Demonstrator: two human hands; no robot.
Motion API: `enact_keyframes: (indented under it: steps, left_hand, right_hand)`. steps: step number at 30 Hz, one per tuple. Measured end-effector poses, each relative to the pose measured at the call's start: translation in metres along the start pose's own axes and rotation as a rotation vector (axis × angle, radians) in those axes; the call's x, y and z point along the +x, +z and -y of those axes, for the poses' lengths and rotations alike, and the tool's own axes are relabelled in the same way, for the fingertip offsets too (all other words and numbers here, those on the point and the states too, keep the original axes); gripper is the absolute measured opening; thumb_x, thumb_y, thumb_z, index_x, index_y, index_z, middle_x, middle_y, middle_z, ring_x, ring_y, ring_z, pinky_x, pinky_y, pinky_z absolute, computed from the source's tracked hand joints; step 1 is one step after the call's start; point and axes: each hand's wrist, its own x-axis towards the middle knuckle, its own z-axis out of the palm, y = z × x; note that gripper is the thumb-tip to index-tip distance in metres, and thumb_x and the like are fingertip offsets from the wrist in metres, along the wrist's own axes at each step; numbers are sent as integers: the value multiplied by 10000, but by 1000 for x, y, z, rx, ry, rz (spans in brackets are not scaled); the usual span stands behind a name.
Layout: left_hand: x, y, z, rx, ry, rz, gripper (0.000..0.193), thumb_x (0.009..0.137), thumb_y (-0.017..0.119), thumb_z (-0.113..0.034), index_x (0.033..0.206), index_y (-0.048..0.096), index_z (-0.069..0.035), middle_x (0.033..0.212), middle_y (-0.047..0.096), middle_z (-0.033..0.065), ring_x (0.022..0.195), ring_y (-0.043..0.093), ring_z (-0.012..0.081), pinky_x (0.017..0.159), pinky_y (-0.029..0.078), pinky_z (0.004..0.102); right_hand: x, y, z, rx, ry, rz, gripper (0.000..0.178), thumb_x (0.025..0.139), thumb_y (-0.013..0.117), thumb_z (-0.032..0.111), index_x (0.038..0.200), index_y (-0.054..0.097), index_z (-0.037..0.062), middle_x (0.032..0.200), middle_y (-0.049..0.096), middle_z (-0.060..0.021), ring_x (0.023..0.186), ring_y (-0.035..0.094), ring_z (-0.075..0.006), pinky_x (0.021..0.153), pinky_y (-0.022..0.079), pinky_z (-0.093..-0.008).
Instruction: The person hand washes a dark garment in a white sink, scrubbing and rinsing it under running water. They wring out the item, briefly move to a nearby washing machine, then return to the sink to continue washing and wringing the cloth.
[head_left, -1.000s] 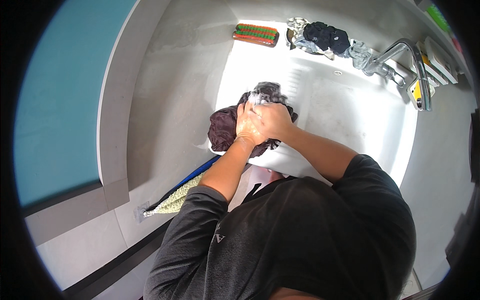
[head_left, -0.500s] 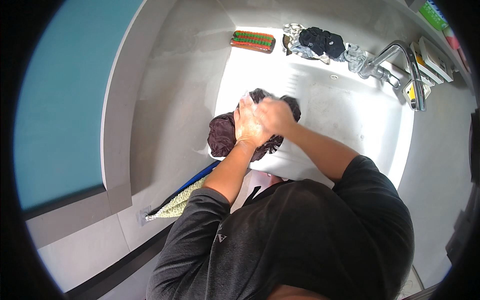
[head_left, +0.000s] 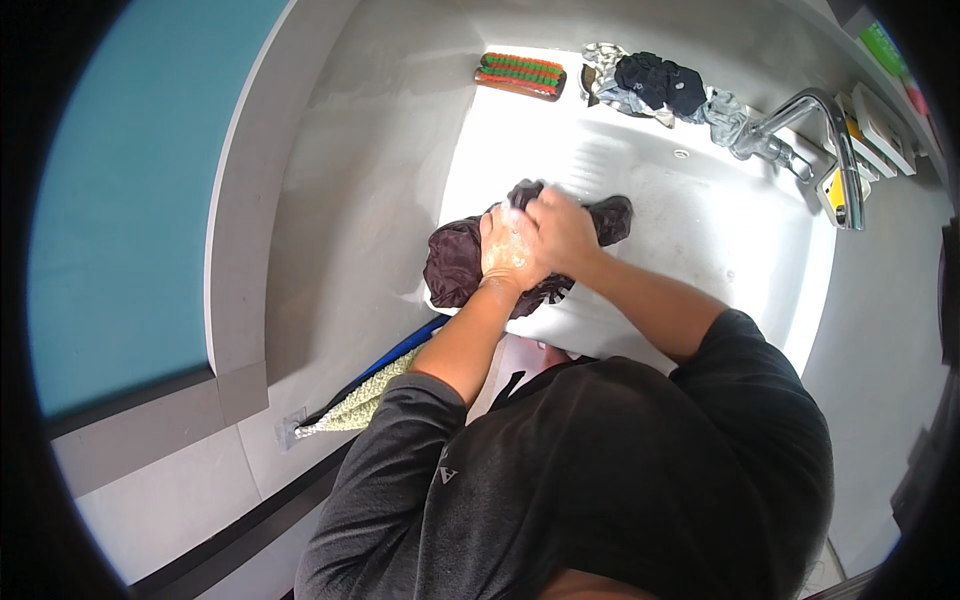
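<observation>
A dark maroon-brown garment (head_left: pixel 453 264) lies bunched on the left, ribbed part of the white laundry sink, with one end trailing right toward the basin. My left hand (head_left: pixel 511 246) is closed over its middle, wet and flecked with white suds. Right beside it, my right hand (head_left: pixel 563 232) is curled into a fist around the cloth and slightly smeared by motion. The two hands touch, and the fingertips are partly hidden in the folds.
A scrubbing brush (head_left: pixel 520 76) with red and green bristles lies on the back ledge. Beside it sits a pile of wet dark and grey clothes (head_left: pixel 655 84). The chrome faucet (head_left: pixel 845 160) arches over the basin (head_left: pixel 690 220) at right. A yellow-green cloth (head_left: pixel 365 393) hangs at lower left.
The garment's right end now stretches farther to the right. My right hand has shifted slightly over the cloth, and the whole view has moved a little.
</observation>
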Motion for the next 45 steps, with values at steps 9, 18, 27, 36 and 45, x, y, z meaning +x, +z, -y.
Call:
enact_keyframes:
  steps: [9, 18, 27, 36, 45]
  left_hand:
    - [-4, -28, -8, -136, -10, -9, 678, 827, 636, -470, 1299, 516, 1, 1265, 515, 162, 1248, 416, 286, 1105, 255, 443]
    - [-5, 1, 4, 120, 101, 105, 760, 778, 627, -547, 1444, 424, -241, 1434, 436, 92, 1379, 264, 346, 1112, 189, 520]
    - [-1, -1, -3, -3, 10, -26, 781, 861, 557, -516, 1423, 395, 1, 1415, 443, 177, 1334, 368, 333, 1096, 249, 482]
    - [-2, -11, -9, -7, 6, 36, 801, 887, 535, -512, 1451, 336, 20, 1449, 425, 182, 1394, 316, 311, 1150, 204, 464]
    - [-5, -10, -2, -101, 48, -80, 1051, 743, 669, -566, 1503, 218, 3, 1566, 233, 188, 1440, 242, 332, 1142, 216, 501]
  right_hand:
    - [69, -1, -69, -389, 212, -104, 283, 911, 542, 361, 970, 703, 136, 1016, 651, -119, 986, 619, -300, 759, 535, -472]
    - [-9, 7, 3, -98, -284, -39, 152, 753, 643, 272, 783, 730, 151, 919, 666, -59, 871, 636, -290, 754, 534, -412]
    - [55, -4, -42, -83, 185, 80, 324, 910, 532, 371, 934, 700, 95, 921, 669, -151, 897, 623, -352, 771, 515, -469]
    - [90, 4, -93, -377, -23, -17, 221, 812, 549, 234, 854, 709, 86, 892, 684, -94, 891, 659, -287, 751, 544, -402]
    - [-24, -37, -31, -214, 255, 275, 537, 903, 551, 528, 1380, 502, 286, 1537, 282, -183, 1107, 501, -486, 905, 460, -592]
